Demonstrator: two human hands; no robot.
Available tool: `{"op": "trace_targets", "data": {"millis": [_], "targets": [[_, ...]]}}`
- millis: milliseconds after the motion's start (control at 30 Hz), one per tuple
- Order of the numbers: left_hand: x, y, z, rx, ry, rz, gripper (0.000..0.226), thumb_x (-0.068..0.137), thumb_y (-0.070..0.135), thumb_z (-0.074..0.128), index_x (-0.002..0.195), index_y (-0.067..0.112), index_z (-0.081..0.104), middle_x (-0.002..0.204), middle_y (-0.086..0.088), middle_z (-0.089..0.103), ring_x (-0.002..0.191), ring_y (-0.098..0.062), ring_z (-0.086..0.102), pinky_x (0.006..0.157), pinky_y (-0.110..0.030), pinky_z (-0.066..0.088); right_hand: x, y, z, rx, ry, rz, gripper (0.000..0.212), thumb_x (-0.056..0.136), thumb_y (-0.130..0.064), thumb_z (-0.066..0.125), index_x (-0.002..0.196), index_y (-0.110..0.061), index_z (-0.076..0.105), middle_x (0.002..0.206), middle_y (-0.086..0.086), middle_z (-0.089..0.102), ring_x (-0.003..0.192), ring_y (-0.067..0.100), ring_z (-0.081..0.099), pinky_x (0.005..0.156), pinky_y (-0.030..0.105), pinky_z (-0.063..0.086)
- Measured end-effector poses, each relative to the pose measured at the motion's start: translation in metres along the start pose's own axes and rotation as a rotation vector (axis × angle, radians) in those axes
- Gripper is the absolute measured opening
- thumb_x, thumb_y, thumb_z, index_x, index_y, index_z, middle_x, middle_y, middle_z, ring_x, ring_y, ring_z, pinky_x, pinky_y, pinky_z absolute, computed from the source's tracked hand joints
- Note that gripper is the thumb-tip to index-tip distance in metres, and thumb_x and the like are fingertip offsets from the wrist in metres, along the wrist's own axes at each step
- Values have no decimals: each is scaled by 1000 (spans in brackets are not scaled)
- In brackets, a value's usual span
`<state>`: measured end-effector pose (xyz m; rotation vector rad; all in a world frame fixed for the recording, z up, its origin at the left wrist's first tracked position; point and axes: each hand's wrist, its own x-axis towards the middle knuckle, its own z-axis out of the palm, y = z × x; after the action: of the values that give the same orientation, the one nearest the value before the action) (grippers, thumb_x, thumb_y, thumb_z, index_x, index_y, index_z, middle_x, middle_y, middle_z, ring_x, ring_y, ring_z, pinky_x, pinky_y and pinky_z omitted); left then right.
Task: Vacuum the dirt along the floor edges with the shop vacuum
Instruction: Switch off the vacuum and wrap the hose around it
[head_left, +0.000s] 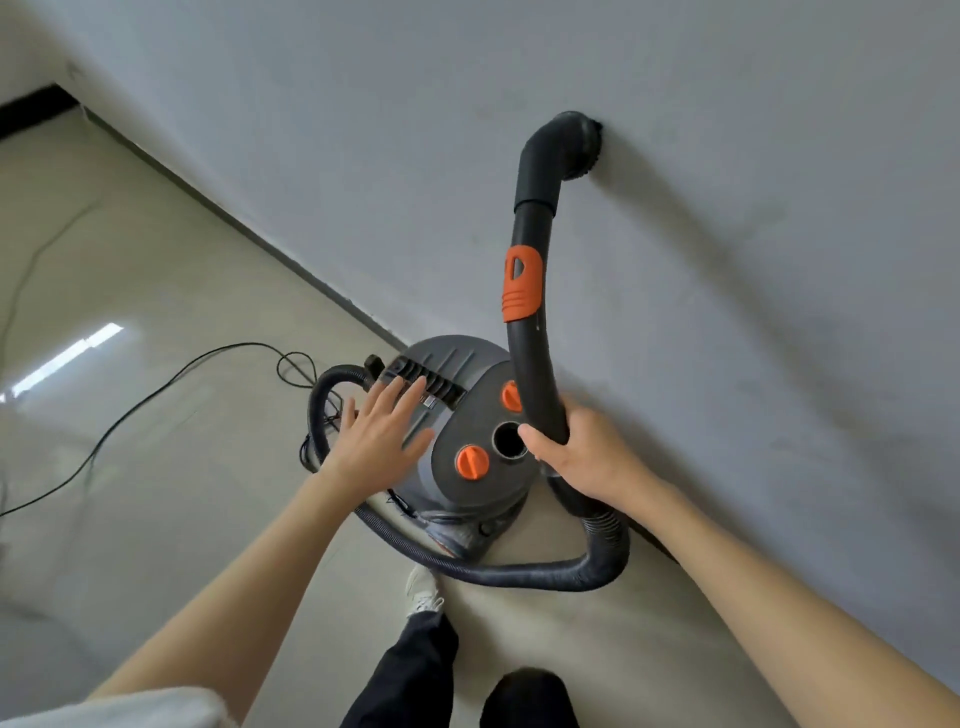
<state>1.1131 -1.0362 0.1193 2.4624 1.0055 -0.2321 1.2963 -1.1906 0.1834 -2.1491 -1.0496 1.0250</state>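
Note:
A grey shop vacuum (457, 374) with orange knobs stands on the pale floor against the grey wall. My right hand (576, 457) grips the black wand (530, 343) near its lower end. The wand has an orange collar, and its round brush nozzle (582, 145) touches the wall well above the floor edge (291, 260). A ribbed black hose (519, 571) loops from the wand round the front of the vacuum. My left hand (379, 431) hovers with spread fingers over the vacuum's top, at the black handle.
A thin black power cord (156, 389) trails across the glossy floor to the left. My white shoe (423, 590) and dark trouser legs are just below the hose loop. The wall runs diagonally from upper left to lower right.

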Motion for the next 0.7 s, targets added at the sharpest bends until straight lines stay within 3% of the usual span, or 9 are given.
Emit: {"op": "trace_targets", "data": {"millis": [133,333,600,700], "targets": [[24,-16,24,1,-68,-40,65,97,44,38,151,29,6,158,-3,9,146,-25,1,118,-50,3,39,15,5,-127,-73,31,25,89,-44,58,108,-31,49,83,3,65,75,15,62,67,29,48],[44,-19,93,-105,4,-20,59,93,36,54,145,20,31,154,-6,24,145,-23,12,116,-40,9,87,53,14,-228,-139,70,20,86,-42,62,96,-27,53,82,0,64,78,21,60,70,34,47],[51,-8,170,-261,152,98,47,79,24,73,123,23,60,151,-17,28,142,-37,19,114,-51,14,116,101,27,-269,-169,24,22,85,-38,64,76,-30,46,72,-2,58,72,21,56,68,36,47],[58,-10,181,-303,216,101,33,81,23,71,113,20,64,150,-17,30,142,-38,19,114,-49,13,122,116,25,-284,-161,16,22,85,-39,64,82,-22,51,75,3,61,74,23,58,69,39,49]]}}
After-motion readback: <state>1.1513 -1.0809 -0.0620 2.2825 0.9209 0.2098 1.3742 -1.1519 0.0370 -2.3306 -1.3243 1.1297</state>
